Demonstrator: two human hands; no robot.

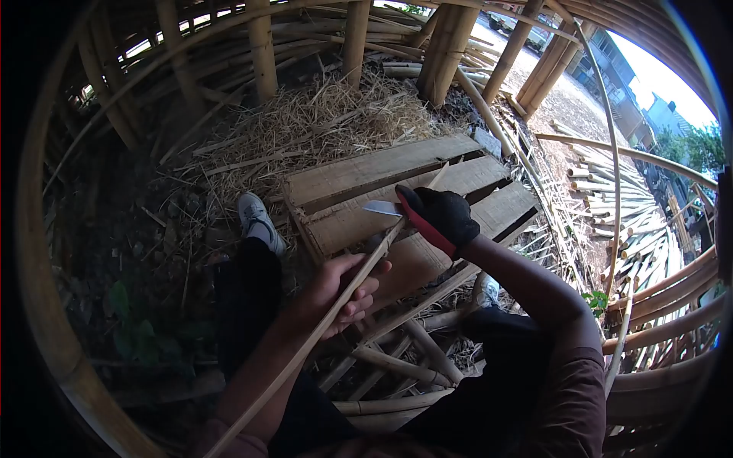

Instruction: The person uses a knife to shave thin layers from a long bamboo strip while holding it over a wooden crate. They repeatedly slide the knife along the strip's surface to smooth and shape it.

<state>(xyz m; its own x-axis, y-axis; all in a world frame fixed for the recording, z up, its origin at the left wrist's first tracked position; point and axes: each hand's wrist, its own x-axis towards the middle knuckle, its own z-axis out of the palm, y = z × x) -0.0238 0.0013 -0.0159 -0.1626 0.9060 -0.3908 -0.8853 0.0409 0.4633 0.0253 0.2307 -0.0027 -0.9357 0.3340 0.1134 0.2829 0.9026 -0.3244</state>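
Note:
My bare left hand (357,304) is closed around a long, thin bamboo strip (294,360), which slants from the bottom left up toward the wooden bench. My right hand (443,217), in a black and red glove, grips a knife (380,208) whose blade points left. The glove hides the knife's handle. Past the left hand, the strip runs up to the glove and goes out of sight under it; a pale pointed tip shows beyond. Whether the blade touches the strip, I cannot tell.
A low bench of wooden planks (359,172) stands in front, with gaps between boards. Shavings (321,114) are heaped behind it. Bamboo posts (353,46) rise at the back, and cut bamboo poles (641,221) lie at right. My shoe (259,217) is left of the bench.

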